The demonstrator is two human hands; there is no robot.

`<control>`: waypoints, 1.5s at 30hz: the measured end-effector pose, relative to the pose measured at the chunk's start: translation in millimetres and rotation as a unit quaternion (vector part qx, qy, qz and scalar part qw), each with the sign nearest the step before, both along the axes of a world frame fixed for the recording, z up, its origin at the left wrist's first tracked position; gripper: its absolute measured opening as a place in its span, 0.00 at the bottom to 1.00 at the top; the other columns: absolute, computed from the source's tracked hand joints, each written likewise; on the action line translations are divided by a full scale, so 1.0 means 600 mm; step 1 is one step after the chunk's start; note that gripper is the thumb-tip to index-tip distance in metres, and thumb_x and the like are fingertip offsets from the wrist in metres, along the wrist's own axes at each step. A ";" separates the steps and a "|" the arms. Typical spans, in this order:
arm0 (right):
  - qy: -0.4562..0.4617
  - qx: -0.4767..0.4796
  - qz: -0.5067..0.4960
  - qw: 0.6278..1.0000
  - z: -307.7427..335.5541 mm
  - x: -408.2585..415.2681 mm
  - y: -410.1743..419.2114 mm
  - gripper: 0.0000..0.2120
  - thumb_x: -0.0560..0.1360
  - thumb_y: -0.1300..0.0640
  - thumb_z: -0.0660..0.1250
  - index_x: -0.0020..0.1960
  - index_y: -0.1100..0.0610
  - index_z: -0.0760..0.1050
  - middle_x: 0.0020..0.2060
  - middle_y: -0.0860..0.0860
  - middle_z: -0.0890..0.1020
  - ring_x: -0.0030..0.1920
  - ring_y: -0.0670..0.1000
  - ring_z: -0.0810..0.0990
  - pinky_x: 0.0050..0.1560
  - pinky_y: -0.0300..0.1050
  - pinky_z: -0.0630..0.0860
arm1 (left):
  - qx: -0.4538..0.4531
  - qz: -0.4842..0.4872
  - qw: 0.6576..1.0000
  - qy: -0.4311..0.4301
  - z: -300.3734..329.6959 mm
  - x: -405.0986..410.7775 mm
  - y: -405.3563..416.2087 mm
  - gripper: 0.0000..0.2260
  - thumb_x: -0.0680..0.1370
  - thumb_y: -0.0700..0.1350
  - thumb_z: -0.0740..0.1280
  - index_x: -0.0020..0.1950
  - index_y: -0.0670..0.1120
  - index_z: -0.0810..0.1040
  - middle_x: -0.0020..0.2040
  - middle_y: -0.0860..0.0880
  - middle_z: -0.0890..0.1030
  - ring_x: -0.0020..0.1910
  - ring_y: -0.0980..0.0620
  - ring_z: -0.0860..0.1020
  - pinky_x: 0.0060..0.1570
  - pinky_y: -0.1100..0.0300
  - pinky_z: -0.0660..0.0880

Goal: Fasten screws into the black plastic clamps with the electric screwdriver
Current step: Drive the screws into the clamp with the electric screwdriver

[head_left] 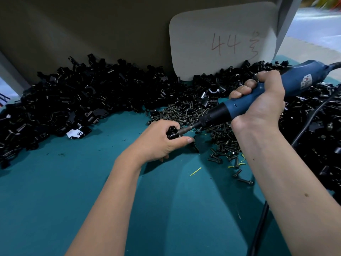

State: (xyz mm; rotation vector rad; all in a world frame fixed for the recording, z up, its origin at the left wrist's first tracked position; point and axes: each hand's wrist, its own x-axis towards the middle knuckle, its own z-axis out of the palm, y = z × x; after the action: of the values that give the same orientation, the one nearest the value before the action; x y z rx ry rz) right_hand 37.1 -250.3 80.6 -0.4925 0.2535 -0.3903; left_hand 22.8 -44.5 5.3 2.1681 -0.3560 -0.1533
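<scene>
A black clamp is held in the left hand just above the teal bench. The grip is closed: the fingers are curled round the clamp and the thumb lies along its near side. The blue electric screwdriver is gripped by the right hand, with all fingers wrapped round the barrel. The tool is tilted down toward the left, and its bit is set against the right side of the clamp. Whether a screw is seated on the bit cannot be told. A black cord is led from the rear of the tool across the bench. A loose pile of screws lies just behind and to the right of the hands. A large heap of clamps is banked along the back of the bench against a board. A card marked "44" stands propped behind the heap.
</scene>
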 end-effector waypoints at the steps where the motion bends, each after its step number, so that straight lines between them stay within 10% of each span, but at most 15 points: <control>1: 0.000 0.000 0.001 1.000 0.000 0.000 0.000 0.11 0.77 0.64 0.64 0.38 0.56 0.67 0.29 0.50 0.70 0.25 0.47 0.67 0.27 0.40 0.66 | 0.000 0.000 1.000 -0.001 -0.001 0.001 0.000 0.19 0.76 0.55 0.76 0.38 0.46 0.71 0.24 0.55 0.71 0.22 0.50 0.75 0.21 0.60 0.71; 31: -0.003 0.012 0.000 1.000 -0.006 -0.005 0.003 0.11 0.76 0.64 0.65 0.38 0.56 0.67 0.29 0.50 0.71 0.25 0.47 0.68 0.27 0.40 0.68 | 0.022 0.070 0.993 -0.095 -0.006 -0.001 -0.019 0.17 0.72 0.55 0.72 0.34 0.46 0.70 0.25 0.56 0.68 0.25 0.55 0.64 0.25 0.62 0.60; 45: 0.012 0.013 -0.028 0.999 -0.005 -0.001 0.004 0.07 0.76 0.65 0.64 0.49 0.59 0.67 0.27 0.51 0.71 0.24 0.49 0.67 0.27 0.41 0.67 | 0.028 0.137 0.984 -0.114 -0.005 -0.005 -0.028 0.17 0.62 0.61 0.64 0.35 0.46 0.73 0.30 0.46 0.76 0.27 0.50 0.66 0.30 0.43 0.72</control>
State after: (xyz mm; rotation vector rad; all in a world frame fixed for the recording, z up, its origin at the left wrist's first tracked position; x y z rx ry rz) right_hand 36.6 -248.0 77.6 -0.4647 0.2961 -0.4357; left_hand 20.0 -61.4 2.2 2.2711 -0.1780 0.2433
